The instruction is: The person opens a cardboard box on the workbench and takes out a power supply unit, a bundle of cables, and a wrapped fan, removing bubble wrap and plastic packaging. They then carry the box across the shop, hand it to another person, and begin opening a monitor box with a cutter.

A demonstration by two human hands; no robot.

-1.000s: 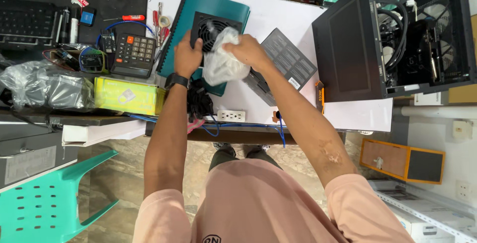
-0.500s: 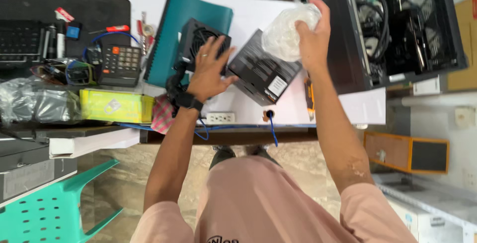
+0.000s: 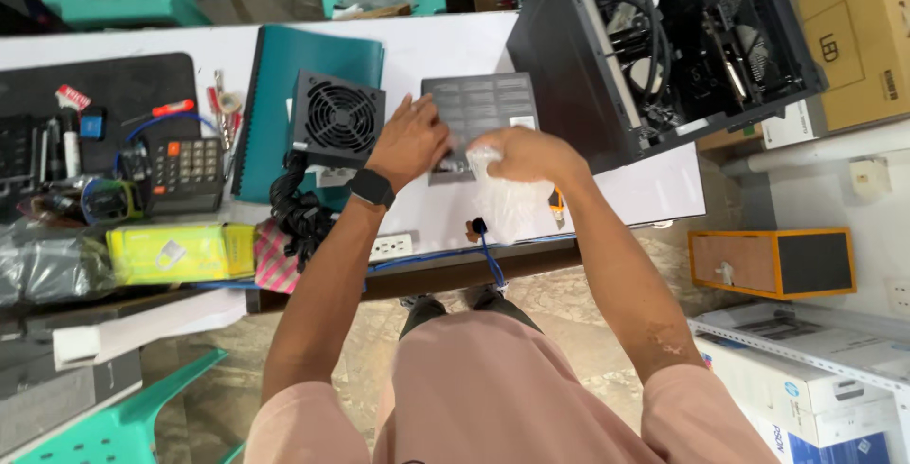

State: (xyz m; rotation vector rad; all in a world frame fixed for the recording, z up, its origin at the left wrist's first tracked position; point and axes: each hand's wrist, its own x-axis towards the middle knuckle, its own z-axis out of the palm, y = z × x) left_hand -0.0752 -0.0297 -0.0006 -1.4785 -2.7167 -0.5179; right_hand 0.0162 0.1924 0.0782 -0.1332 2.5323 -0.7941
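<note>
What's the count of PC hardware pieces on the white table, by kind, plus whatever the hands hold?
Power supply units: 2, black fan unit and grey unit under the left hand
Open PC case: 1
Clear plastic bag in the right hand: 1
Total: 4

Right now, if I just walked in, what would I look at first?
Probably the two hands meeting at the middle of the white table: the left hand lies on a flat dark grey box, and the right hand grips a crumpled clear plastic bag. Just left sits a black power supply with a round fan grille; to the right stands an open black computer case.
</note>
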